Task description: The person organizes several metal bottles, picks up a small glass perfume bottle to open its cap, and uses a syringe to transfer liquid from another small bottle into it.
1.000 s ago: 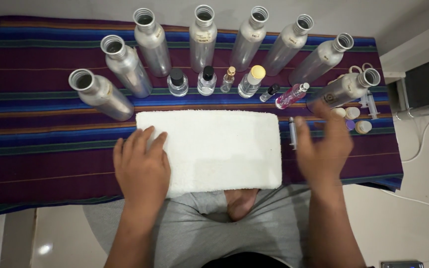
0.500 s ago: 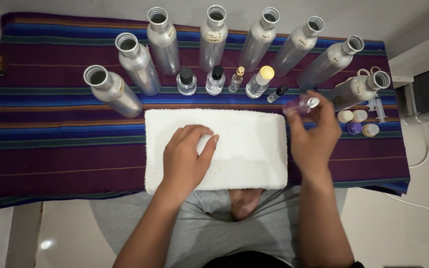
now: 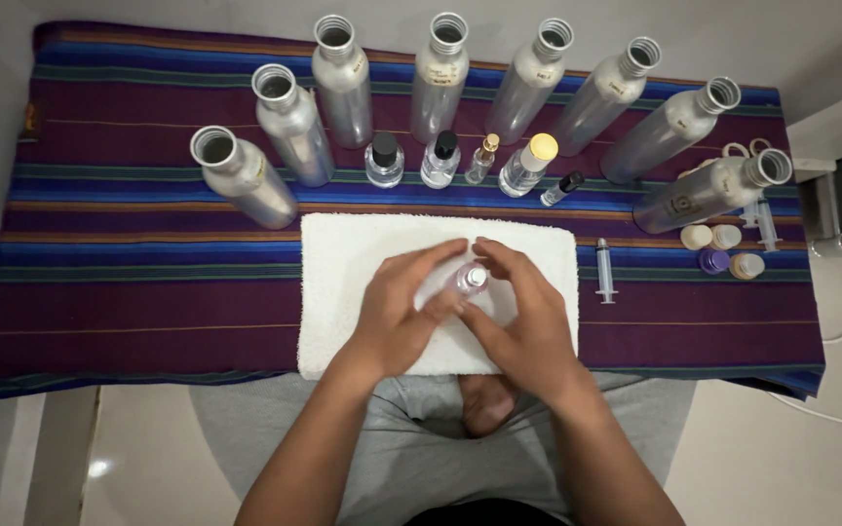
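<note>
A small clear bottle with pink liquid and a silver neck (image 3: 468, 281) stands over the middle of the white towel (image 3: 343, 253). My left hand (image 3: 403, 312) wraps it from the left, and my right hand (image 3: 518, 312) closes on it from the right, fingers meeting at the neck. Both hands hover over the towel, which lies on the striped purple cloth (image 3: 138, 282).
Several open aluminium bottles (image 3: 241, 175) fan along the back. In front of them stand small glass bottles (image 3: 383, 161), one with a yellow cap (image 3: 526, 166). A syringe (image 3: 604, 270) lies right of the towel, with small caps (image 3: 723, 251) and more syringes further right.
My right hand picked the pink bottle from the row at the right and brought it to the towel's middle. My left hand moved right along the towel and joined it on the bottle.
</note>
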